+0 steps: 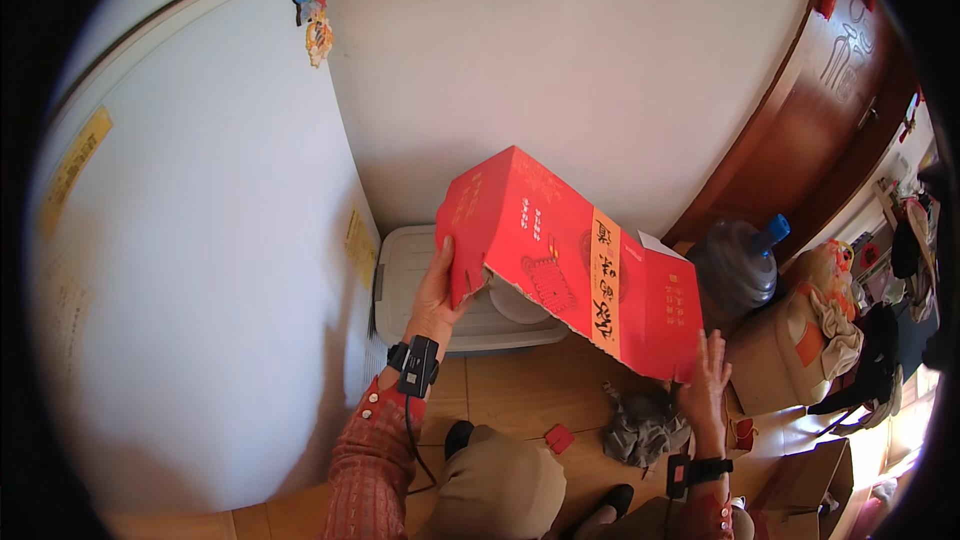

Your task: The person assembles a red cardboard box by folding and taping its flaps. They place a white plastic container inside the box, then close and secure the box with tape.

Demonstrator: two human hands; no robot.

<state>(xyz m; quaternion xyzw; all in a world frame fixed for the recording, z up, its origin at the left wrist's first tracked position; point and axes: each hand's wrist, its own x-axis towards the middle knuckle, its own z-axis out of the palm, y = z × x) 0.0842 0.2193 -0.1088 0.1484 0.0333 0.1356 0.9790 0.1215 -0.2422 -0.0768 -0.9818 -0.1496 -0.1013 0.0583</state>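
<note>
A red printed cardboard box (pixel 562 247), folded at its ends and with a ragged lower edge, hangs tilted before me. It bears gold and black writing and a knot pattern. My left hand (pixel 439 292) grips its left end, thumb on the outer face. My right hand (pixel 705 371) lies against the lower right corner with its fingers straight; the thumb's contact is hard to make out. Below the box stands a grey lidded plastic storage bin (pixel 420 300). A pale round thing (pixel 517 305) on its lid is partly hidden by the cardboard.
A white refrigerator (pixel 217 240) rises on the left. To the right are a water-cooler bottle (pixel 731 270), a stuffed carton (pixel 780 352) and an open carton (pixel 806 487). A grey crumpled bag (pixel 645 424) and a red scrap (pixel 559 438) lie on the floor.
</note>
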